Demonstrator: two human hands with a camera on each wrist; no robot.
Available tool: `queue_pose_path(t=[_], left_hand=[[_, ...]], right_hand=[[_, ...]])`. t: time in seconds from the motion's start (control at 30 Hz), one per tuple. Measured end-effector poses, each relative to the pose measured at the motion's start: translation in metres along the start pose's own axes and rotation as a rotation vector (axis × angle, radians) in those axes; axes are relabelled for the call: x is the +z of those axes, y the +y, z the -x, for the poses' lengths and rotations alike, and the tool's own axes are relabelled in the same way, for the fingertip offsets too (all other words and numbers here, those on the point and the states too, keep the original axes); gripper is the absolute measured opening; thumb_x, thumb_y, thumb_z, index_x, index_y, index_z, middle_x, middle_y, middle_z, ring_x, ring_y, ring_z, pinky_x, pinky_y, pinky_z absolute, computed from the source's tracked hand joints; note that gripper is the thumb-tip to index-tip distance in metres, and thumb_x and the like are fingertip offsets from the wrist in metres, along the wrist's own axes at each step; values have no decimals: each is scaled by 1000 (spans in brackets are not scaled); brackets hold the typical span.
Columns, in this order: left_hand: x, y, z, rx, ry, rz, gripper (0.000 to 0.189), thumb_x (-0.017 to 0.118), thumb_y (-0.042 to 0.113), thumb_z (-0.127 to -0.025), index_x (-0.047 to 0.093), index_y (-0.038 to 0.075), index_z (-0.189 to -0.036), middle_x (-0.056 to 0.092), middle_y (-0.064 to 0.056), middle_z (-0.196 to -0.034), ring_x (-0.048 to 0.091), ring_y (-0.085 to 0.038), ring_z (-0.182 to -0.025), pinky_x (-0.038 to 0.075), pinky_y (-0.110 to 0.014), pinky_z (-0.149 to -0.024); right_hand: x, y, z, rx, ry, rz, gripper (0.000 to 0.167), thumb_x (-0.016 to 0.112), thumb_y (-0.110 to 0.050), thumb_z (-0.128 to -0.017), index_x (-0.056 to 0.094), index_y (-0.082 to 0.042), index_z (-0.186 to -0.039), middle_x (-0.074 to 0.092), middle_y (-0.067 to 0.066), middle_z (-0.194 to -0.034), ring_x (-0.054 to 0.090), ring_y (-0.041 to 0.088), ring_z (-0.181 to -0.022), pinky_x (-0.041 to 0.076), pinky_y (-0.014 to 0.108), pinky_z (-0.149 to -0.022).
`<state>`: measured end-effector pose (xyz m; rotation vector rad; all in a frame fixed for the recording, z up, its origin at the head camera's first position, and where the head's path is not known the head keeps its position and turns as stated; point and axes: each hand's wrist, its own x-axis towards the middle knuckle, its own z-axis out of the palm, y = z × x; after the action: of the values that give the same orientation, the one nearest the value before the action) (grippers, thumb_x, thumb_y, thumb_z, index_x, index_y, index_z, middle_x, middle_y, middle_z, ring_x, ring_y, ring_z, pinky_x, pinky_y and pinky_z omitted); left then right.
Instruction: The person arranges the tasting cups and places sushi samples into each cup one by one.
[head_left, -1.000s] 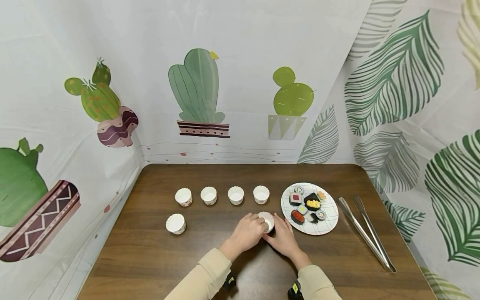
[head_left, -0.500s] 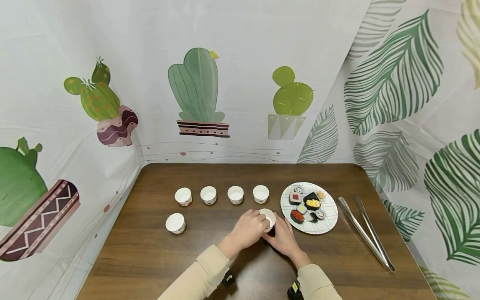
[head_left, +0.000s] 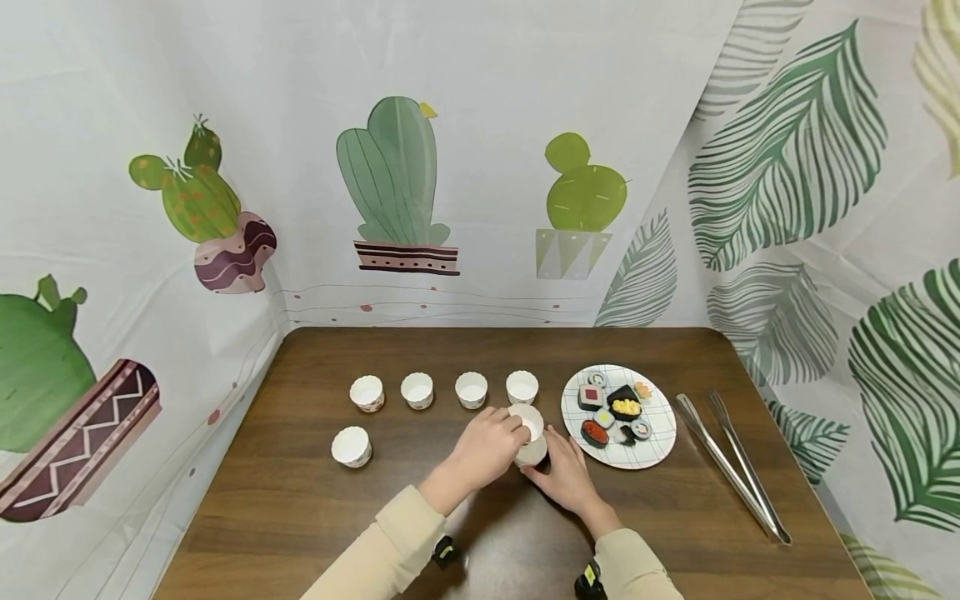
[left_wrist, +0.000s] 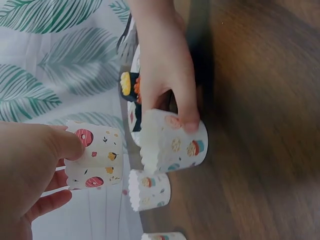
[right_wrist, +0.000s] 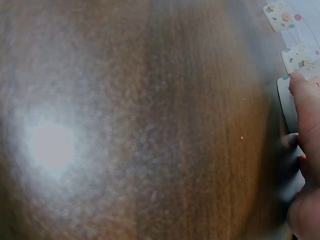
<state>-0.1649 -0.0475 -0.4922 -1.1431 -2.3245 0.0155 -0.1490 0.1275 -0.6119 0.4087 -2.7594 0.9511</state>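
Observation:
My left hand (head_left: 489, 447) pinches a white paper baking cup (left_wrist: 102, 156) with a scalloped rim and a red and yellow print, thumb on its outside. In the left wrist view this cup is apart from a second baking cup (left_wrist: 175, 142), which stands on the table. My right hand (head_left: 567, 477) grips that second cup, its thumb and fingers on either side. The head view shows the left hand's cup above and slightly behind the right hand's cup. At the edge of the right wrist view, my right thumb (right_wrist: 306, 102) lies against its cup.
Several baking cups stand in a row at the back, including a leftmost cup (head_left: 367, 393) and a rightmost cup (head_left: 522, 389). Another cup (head_left: 352, 447) stands in front at left. A checked plate (head_left: 651, 450) of sushi pieces is right of my hands, with metal tongs (head_left: 738, 471) beyond.
My left hand has lifted one baking cup out of the other, then moved it away and to the left. My right hand has stayed in place around the lower cup.

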Motion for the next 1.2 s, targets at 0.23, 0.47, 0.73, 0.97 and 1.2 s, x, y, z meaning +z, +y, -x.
queue_pose_path(t=[0.23, 0.47, 0.73, 0.97, 1.2], left_hand=[[-2, -14, 17, -47, 70, 16, 11, 73, 18, -69, 61, 19, -71, 61, 7, -73, 54, -14, -68, 43, -27, -66], [-3, -30, 42, -93, 96, 25, 9, 67, 10, -69, 61, 17, -70, 58, 5, -69, 52, -15, -65, 40, -26, -61], [-5, -45, 71, -155, 72, 21, 12, 69, 9, -69, 59, 15, -69, 55, 4, -67, 51, -17, -63, 39, -27, -60], [-1, -57, 95, -192, 41, 2, 15, 71, 7, -66, 57, 14, -67, 51, 2, -66, 52, -19, -63, 41, -30, -60], [7, -64, 118, -237, 35, 5, 13, 67, 4, -66, 58, 13, -66, 50, 2, -64, 50, -18, -60, 40, -30, -57]], right_hand=[[-1, -1, 0, 36, -34, -40, 74, 76, -33, -72, 46, -5, -132, 51, 12, -133, 40, 32, -128, 21, 58, -102], [-2, -1, 0, 42, -49, -26, 75, 76, -36, -72, 45, -6, -134, 50, 12, -134, 39, 32, -129, 21, 58, -102], [-2, -1, 0, 42, -51, -27, 76, 76, -36, -72, 45, -6, -134, 49, 12, -135, 38, 31, -130, 20, 58, -103], [-3, -3, -1, 47, -52, -32, 75, 76, -36, -72, 45, -7, -134, 49, 11, -135, 38, 31, -130, 20, 58, -103], [-3, -3, -1, 45, -52, -29, 75, 76, -36, -72, 45, -7, -134, 49, 11, -135, 38, 31, -130, 20, 58, -103]])
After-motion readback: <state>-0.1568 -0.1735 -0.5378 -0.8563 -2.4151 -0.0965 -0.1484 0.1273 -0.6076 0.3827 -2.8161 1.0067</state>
